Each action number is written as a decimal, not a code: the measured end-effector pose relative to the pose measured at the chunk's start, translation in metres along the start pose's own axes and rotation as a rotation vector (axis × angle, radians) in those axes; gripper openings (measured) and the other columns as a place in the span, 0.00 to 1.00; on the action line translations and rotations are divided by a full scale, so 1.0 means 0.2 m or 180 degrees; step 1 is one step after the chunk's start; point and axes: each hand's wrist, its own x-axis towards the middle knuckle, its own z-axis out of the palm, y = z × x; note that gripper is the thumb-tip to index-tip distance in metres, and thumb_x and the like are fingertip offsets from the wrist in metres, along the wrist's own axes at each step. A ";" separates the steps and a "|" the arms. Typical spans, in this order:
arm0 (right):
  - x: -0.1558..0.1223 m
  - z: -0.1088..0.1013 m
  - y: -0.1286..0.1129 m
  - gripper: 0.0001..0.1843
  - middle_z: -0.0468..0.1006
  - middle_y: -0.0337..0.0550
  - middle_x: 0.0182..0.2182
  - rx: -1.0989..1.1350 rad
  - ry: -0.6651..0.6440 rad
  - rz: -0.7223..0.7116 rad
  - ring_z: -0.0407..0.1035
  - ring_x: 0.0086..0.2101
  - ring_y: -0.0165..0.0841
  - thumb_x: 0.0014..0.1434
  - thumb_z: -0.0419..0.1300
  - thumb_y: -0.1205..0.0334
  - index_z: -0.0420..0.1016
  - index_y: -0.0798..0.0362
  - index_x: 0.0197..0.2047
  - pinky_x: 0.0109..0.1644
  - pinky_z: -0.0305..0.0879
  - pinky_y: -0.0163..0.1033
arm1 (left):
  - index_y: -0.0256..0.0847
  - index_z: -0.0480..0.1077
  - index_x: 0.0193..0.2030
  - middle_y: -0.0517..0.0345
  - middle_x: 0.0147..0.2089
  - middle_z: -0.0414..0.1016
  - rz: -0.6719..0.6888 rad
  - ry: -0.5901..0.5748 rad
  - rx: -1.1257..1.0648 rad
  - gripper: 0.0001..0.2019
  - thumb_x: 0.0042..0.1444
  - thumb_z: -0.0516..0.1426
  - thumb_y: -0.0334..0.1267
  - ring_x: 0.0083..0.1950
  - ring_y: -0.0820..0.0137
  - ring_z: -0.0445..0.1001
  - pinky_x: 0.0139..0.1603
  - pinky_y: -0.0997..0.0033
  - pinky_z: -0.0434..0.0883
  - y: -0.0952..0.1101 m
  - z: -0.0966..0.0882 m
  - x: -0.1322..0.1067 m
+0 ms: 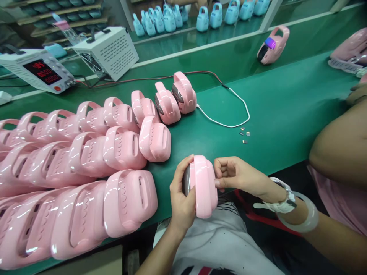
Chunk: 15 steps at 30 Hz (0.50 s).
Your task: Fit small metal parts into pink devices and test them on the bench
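I hold a glossy pink speaker shell (204, 185) with a carry handle over the front edge of the green table (286, 103). My left hand (180, 198) is wrapped around its left side, thumb on the dark front panel. Pinched fingers of my right hand (235, 175) press against the shell's right edge; whether they hold anything small is hidden. A watch and a pale bangle sit on my right wrist.
Rows of several identical pink shells (86, 168) fill the table's left. A white cable (229, 110) and tiny metal parts (244, 135) lie ahead. A power supply (40, 72), a white box (109, 51), blue shells (169, 19) stand behind. Another person's arm (341, 145) is at right.
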 end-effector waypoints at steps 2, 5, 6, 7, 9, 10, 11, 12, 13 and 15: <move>0.00 -0.03 -0.02 0.19 0.71 0.34 0.20 -0.0121 -0.0127 0.0062 0.66 0.23 0.23 0.44 0.70 0.60 0.61 0.55 0.24 0.29 0.63 0.30 | 0.45 0.69 0.52 0.57 0.54 0.71 0.0026 -0.0026 -0.0069 0.20 0.50 0.57 0.37 0.54 0.62 0.68 0.57 0.66 0.65 0.01 0.00 0.01; 0.03 -0.09 -0.12 0.15 0.73 0.35 0.22 -0.0657 -0.0480 0.0172 0.67 0.25 0.25 0.45 0.69 0.61 0.66 0.56 0.26 0.31 0.63 0.30 | 0.44 0.69 0.52 0.56 0.54 0.71 0.0057 -0.0006 -0.0207 0.20 0.50 0.57 0.36 0.55 0.62 0.68 0.58 0.65 0.64 0.02 -0.01 0.01; 0.06 -0.11 -0.17 0.14 0.73 0.36 0.22 -0.0852 -0.0540 0.0121 0.67 0.25 0.25 0.44 0.69 0.61 0.68 0.57 0.27 0.30 0.63 0.30 | 0.44 0.69 0.52 0.56 0.54 0.71 0.0076 0.0032 -0.0238 0.20 0.50 0.57 0.35 0.56 0.62 0.68 0.58 0.66 0.64 0.02 -0.02 0.01; 0.09 -0.11 -0.24 0.13 0.73 0.36 0.22 -0.0971 -0.0503 -0.0005 0.67 0.24 0.25 0.45 0.69 0.61 0.70 0.57 0.29 0.29 0.63 0.30 | 0.43 0.69 0.52 0.56 0.54 0.71 0.0091 0.0084 -0.0265 0.20 0.50 0.56 0.35 0.56 0.62 0.67 0.59 0.66 0.63 0.01 -0.03 0.01; 0.19 -0.07 -0.37 0.13 0.71 0.35 0.22 -0.0957 -0.0217 -0.0374 0.64 0.21 0.23 0.48 0.68 0.59 0.71 0.57 0.32 0.26 0.61 0.29 | 0.42 0.69 0.52 0.56 0.54 0.71 0.0122 0.0190 -0.0315 0.20 0.50 0.56 0.34 0.56 0.63 0.67 0.58 0.68 0.64 0.01 -0.05 0.00; 0.25 -0.02 -0.43 0.12 0.70 0.35 0.21 -0.0881 -0.0040 -0.0496 0.62 0.20 0.23 0.50 0.66 0.58 0.72 0.57 0.34 0.23 0.59 0.29 | 0.42 0.70 0.52 0.56 0.54 0.71 0.0140 0.0235 -0.0339 0.20 0.49 0.55 0.34 0.56 0.63 0.68 0.58 0.69 0.64 0.00 -0.05 0.00; 0.32 0.03 -0.49 0.12 0.69 0.35 0.21 -0.0882 0.0037 -0.0494 0.60 0.18 0.22 0.53 0.64 0.57 0.72 0.58 0.34 0.21 0.56 0.28 | 0.42 0.70 0.51 0.56 0.54 0.72 0.0147 0.0284 -0.0357 0.20 0.49 0.55 0.34 0.55 0.63 0.68 0.57 0.70 0.65 0.00 -0.06 -0.01; 0.39 0.10 -0.53 0.12 0.69 0.36 0.20 -0.0985 0.0028 -0.0353 0.58 0.17 0.22 0.55 0.62 0.56 0.72 0.59 0.34 0.18 0.53 0.29 | 0.42 0.70 0.51 0.56 0.53 0.72 0.0149 0.0332 -0.0367 0.20 0.49 0.55 0.34 0.55 0.64 0.68 0.57 0.70 0.65 0.00 -0.06 -0.01; 0.46 0.17 -0.55 0.15 0.69 0.37 0.19 -0.1166 -0.0017 -0.0179 0.56 0.15 0.22 0.56 0.61 0.53 0.72 0.59 0.32 0.16 0.50 0.29 | 0.42 0.70 0.51 0.56 0.53 0.72 0.0152 0.0378 -0.0365 0.20 0.49 0.56 0.34 0.55 0.64 0.69 0.56 0.71 0.66 -0.01 -0.06 0.00; 0.59 0.30 -0.58 0.19 0.67 0.37 0.16 -0.1640 -0.0055 -0.0090 0.52 0.13 0.21 0.54 0.62 0.49 0.70 0.59 0.26 0.14 0.46 0.29 | 0.42 0.70 0.51 0.57 0.52 0.73 0.0139 0.0439 -0.0322 0.20 0.49 0.56 0.34 0.54 0.64 0.70 0.55 0.71 0.67 0.00 -0.07 0.00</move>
